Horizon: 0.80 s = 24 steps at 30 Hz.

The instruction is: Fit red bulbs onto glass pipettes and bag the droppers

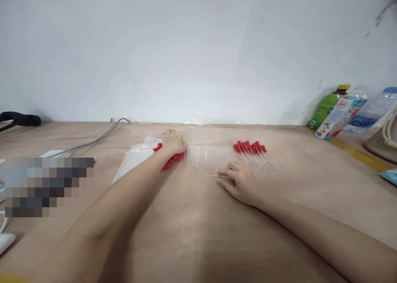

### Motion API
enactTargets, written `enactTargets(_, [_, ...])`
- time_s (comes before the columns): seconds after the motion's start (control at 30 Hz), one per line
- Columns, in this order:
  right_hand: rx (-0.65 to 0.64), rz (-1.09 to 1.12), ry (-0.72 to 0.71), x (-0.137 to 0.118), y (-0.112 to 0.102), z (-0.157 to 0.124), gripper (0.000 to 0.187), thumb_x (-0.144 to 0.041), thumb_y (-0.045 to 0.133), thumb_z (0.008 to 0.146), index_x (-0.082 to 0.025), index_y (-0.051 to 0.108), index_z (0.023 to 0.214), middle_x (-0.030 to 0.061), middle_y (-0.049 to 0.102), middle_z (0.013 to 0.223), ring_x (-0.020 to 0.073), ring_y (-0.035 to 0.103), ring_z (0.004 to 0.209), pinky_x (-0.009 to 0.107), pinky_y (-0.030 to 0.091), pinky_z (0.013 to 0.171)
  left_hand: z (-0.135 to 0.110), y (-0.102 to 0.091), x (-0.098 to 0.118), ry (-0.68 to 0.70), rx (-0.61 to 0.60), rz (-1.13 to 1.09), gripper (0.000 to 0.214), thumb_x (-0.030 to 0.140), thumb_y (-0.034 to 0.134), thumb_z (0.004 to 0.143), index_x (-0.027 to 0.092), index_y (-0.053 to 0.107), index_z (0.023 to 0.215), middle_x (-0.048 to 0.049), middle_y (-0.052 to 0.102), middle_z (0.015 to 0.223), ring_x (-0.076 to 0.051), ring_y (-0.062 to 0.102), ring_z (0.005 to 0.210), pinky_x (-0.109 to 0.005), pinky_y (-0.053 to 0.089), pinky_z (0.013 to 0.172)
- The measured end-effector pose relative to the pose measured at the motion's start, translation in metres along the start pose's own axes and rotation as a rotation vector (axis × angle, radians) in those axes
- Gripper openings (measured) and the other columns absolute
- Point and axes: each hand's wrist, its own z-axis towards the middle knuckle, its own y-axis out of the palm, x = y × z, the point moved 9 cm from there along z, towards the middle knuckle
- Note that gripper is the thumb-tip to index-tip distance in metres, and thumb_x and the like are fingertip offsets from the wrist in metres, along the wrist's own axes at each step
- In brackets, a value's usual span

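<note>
My left hand [173, 143] rests over a pile of small red rubber dropper bulbs [169, 164], back of the hand up. Its fingers bend downward and their tips are hidden, so I cannot tell whether they grip a bulb. Between the thumb and fingers of my right hand [243, 183] lies a thin clear dropper tube [214, 176], pointing left just above the table. A row of bare clear dropper tubes [206, 155] lies side by side between my hands. Beyond my right hand, several droppers with red bulbs fitted [250, 148] lie slanted together.
Clear plastic bags [132, 161] lie left of the loose bulbs. A grey cable [99, 139] runs over the wooden table [173, 241] toward the white wall. At the right lean a green bottle [324, 109] and clear bottles [339, 115], near a yellow tape strip [356, 152].
</note>
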Motion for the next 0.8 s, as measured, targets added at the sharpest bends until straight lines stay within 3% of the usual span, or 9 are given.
enactTargets(0.23, [0.061, 0.021, -0.037, -0.001, -0.001, -0.001, 0.019, -0.025, 0.048, 0.083, -0.019, 0.065, 0.076, 0.0049, 0.054, 0.077, 0.0149, 0.048, 0.074, 0.030, 0.038, 0.068, -0.006, -0.013, -0.001, -0.011, 0.062, -0.093, 0.022, 0.033, 0.054, 0.070, 0.015, 0.066, 0.076, -0.0143, 0.052, 0.109, -0.032, 0.038, 0.109, -0.042, 0.032, 0.087])
enactTargets(0.33, [0.069, 0.021, -0.049, -0.005, -0.004, 0.000, 0.016, -0.022, 0.048, 0.082, -0.018, 0.062, 0.075, 0.0050, 0.055, 0.078, 0.0152, 0.049, 0.075, 0.030, 0.038, 0.069, -0.022, -0.032, 0.001, 0.045, 0.187, -0.207, 0.023, 0.032, 0.047, 0.078, 0.017, 0.062, 0.088, -0.0092, 0.053, 0.109, -0.025, 0.041, 0.108, -0.037, 0.034, 0.089])
enactTargets(0.4, [0.078, 0.013, -0.035, -0.006, -0.007, 0.000, 0.014, -0.020, 0.047, 0.082, -0.018, 0.060, 0.076, 0.0052, 0.056, 0.080, 0.0156, 0.050, 0.077, 0.031, 0.038, 0.071, -0.044, -0.048, 0.010, 0.177, 0.323, -0.423, 0.021, 0.031, 0.045, 0.081, 0.017, 0.057, 0.090, -0.0072, 0.057, 0.102, -0.022, 0.047, 0.099, -0.036, 0.038, 0.085])
enactTargets(0.5, [0.104, 0.000, 0.001, -0.004, -0.011, 0.000, 0.012, -0.019, 0.045, 0.083, -0.018, 0.055, 0.078, 0.0043, 0.059, 0.081, 0.0155, 0.052, 0.078, 0.031, 0.036, 0.073, -0.081, -0.042, 0.027, 0.307, 0.227, -0.700, 0.018, 0.030, 0.043, 0.084, 0.017, 0.052, 0.094, -0.0037, 0.059, 0.084, -0.016, 0.055, 0.073, -0.030, 0.044, 0.069])
enactTargets(0.63, [0.115, 0.006, 0.018, -0.002, -0.011, -0.001, 0.011, -0.019, 0.043, 0.085, -0.018, 0.053, 0.080, 0.0004, 0.061, 0.076, 0.0127, 0.054, 0.072, 0.033, 0.031, 0.080, -0.120, -0.033, 0.048, 0.382, 0.089, -0.887, 0.023, 0.020, 0.041, 0.086, 0.018, 0.047, 0.108, -0.0040, 0.060, 0.088, -0.014, 0.057, 0.080, -0.026, 0.047, 0.069])
enactTargets(0.8, [0.152, -0.032, 0.002, -0.002, -0.012, -0.004, 0.011, -0.021, 0.045, 0.084, -0.017, 0.055, 0.086, 0.0007, 0.063, 0.077, 0.0132, 0.056, 0.073, 0.033, 0.029, 0.081, -0.133, -0.030, 0.064, 0.466, -0.011, -0.920, 0.017, 0.016, 0.045, 0.082, 0.019, 0.060, 0.088, -0.0047, 0.057, 0.097, -0.014, 0.057, 0.087, -0.027, 0.048, 0.075])
